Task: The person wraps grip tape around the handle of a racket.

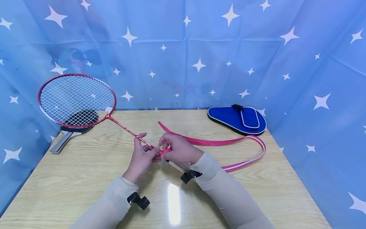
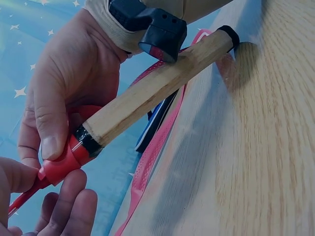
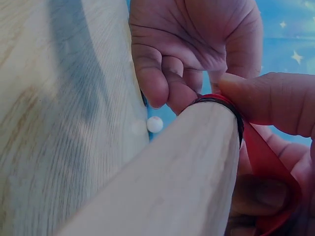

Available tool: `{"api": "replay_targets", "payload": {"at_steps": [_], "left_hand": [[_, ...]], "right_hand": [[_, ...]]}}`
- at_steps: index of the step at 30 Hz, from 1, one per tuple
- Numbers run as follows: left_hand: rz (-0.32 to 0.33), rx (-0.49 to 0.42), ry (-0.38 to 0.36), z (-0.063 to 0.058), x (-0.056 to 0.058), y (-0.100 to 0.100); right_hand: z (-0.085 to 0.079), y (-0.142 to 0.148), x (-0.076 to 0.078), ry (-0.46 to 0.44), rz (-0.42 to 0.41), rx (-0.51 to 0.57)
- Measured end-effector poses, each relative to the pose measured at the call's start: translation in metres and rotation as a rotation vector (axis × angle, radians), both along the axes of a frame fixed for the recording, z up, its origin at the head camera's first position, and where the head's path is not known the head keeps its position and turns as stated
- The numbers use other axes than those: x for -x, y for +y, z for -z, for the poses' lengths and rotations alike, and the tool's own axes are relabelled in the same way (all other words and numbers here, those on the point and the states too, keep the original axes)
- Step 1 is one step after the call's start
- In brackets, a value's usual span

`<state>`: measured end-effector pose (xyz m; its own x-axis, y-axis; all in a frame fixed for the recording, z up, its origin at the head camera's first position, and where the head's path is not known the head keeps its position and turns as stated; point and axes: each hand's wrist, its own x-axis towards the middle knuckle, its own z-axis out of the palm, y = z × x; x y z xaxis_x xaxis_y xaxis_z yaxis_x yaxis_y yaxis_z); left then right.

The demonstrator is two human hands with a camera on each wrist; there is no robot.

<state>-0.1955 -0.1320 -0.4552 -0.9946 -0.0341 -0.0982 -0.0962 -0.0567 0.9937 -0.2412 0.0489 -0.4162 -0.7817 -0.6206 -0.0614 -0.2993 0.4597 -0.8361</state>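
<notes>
Head view: the badminton racket is angled over the counter, strings off to the left, handle end down near the middle. Left hand has its grip clamped on the bottom of the shaft. Right hand is pinching some pink overgrip tape, and the rest loops out to the right. There's a table tennis paddle under the racket head, plus a blue paddle case at the back right.

Left wrist view: bare wooden handle, black bands at both ends, right thumb pressing by the red cone.

Right wrist view: the tape folds down beside the handle top, both hands crowded around it, and a white ball shows farther back.
</notes>
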Motion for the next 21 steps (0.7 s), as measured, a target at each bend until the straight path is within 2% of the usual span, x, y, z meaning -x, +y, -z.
{"api": "replay_targets", "payload": {"at_steps": [21], "left_hand": [[0.05,-0.021,0.011,0.0004,0.0017,-0.0029]], "right_hand": [[0.0037,0.0034,0.0057,-0.01,-0.112,0.045]]}}
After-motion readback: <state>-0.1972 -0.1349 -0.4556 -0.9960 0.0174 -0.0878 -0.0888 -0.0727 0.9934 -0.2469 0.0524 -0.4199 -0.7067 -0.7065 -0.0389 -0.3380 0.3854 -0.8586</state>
